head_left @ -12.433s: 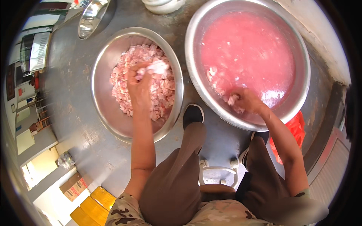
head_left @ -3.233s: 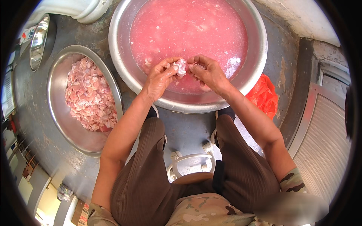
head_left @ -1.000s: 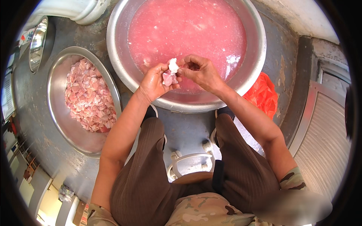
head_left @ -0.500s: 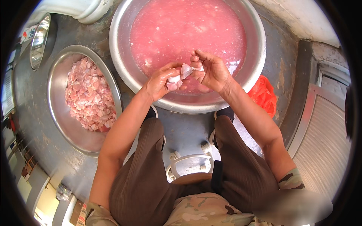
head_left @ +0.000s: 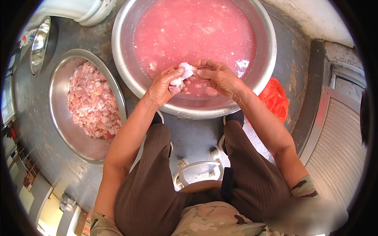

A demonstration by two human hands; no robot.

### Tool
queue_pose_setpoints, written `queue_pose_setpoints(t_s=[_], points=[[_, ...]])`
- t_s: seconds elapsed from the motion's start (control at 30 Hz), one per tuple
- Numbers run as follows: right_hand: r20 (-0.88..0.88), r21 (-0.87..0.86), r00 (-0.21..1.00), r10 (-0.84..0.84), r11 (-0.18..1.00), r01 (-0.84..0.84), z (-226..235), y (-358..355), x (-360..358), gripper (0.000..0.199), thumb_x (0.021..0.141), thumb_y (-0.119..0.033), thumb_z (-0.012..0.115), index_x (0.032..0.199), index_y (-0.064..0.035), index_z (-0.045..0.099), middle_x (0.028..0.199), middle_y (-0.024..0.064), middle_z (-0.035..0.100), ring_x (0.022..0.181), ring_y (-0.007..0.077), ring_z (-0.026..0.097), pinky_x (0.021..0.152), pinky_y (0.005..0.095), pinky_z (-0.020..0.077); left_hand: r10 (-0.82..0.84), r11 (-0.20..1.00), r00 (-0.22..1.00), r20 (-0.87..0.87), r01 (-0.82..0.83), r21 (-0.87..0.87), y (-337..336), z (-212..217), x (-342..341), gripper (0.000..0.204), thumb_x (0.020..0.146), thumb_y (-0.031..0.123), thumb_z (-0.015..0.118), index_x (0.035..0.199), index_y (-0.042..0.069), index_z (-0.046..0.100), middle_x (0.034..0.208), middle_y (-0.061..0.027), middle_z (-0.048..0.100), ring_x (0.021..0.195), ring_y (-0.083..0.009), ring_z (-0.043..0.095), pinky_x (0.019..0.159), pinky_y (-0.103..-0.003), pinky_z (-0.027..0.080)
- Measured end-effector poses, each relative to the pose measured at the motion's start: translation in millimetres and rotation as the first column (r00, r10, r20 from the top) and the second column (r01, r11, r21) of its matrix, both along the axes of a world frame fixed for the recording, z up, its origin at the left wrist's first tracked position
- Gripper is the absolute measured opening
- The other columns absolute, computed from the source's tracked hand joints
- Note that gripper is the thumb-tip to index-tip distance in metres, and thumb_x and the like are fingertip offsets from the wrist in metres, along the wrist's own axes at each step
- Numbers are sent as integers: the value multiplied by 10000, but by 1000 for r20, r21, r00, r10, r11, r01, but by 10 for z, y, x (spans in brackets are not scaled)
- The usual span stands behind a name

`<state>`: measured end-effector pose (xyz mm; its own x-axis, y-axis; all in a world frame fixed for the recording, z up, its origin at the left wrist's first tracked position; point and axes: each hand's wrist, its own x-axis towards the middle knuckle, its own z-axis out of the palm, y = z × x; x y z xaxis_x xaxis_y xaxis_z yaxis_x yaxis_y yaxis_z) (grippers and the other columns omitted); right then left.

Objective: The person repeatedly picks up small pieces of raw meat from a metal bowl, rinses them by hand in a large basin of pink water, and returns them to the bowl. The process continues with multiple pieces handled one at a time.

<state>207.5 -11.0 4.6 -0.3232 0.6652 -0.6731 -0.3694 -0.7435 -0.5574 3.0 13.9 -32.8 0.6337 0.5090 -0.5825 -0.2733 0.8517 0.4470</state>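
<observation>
Over the near side of a wide metal basin (head_left: 269, 59), my left hand (head_left: 160, 87) is closed around a small piece of raw meat (head_left: 186, 70), pale pink with white parts. My right hand (head_left: 223, 80) meets its right end, thumb and fingers pinched together there; the exact contact is partly hidden. Cloudy pink water (head_left: 197, 29) fills much of the basin, with pale bits floating in it. Other pinkish lumps show in the water just below my hands.
To the left, a second metal bowl (head_left: 59, 106) holds a heap of raw meat pieces (head_left: 92, 100). Another shiny bowl (head_left: 40, 45) is at the far left. A red plastic bag (head_left: 275, 100) lies right of the basin. Below me is a stool with white legs (head_left: 197, 167).
My right hand has turned over, its fingers now lower and more closed at the meat. The white part of the piece has turned upward above my left fingers.
</observation>
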Motion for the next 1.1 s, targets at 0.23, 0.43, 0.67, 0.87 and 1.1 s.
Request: queue_pose_setpoints(t_s=[0.23, 0.43, 0.67, 0.87, 1.1], points=[[67, 88, 996, -57, 995, 51, -138, -35, 77, 259, 867, -62, 591, 1125, -46, 571, 1034, 44, 610, 921, 118, 580, 755, 259, 486, -5, 999, 1000, 19, 6, -50, -5, -56, -13, 274, 908, 250, 537, 1111, 66, 546, 977, -55, 608, 822, -163, 610, 664, -314, 527], [-13, 100, 998, -57, 993, 58, -156, -10, 84, 258, 885, -55, 555, 1143, -51, 572, 1040, 39, 613, 944, 120, 583, 779, 261, 486, 19, 994, 996, 85, -9, -113, 14, -42, -41, 290, 918, 245, 512, 1154, 77, 527, 1017, -72, 596, 844, -184, 602, 684, -333, 523], [403, 354, 908, 114, 895, -270, -402, 175, -87, 363, 901, -124, 500, 1245, -7, 492, 1150, 127, 587, 1034, 228, 570, 903, 335, 454, 160, 976, 981, 107, -142, -164, 37, 201, -281, 328, 919, 236, 511, 1203, 72, 506, 1092, -107, 584, 896, -219, 581, 727, -347, 495], [772, 283, 524, 359, 544, -790, -861, 392, -531, 523, 909, -279, 494, 1345, -14, 378, 1298, 209, 478, 1202, 325, 458, 1017, 386, 355, 309, 940, 920, -242, -256, 227, 67, 637, -1145, 379, 870, 231, 572, 1199, 52, 516, 1028, -103, 612, 837, -184, 610, 694, -291, 500], [526, 310, 617, 585, 544, -780, -933, 297, -654, 532, 928, -451, 418, 1308, -82, 469, 1186, 186, 563, 1079, 277, 531, 914, 371, 426, 730, 596, -253, -635, 690, 410, 18, 704, -2346, 305, 848, 162, 578, 1127, 40, 581, 1155, -120, 565, 1049, -207, 554, 860, -296, 458]])
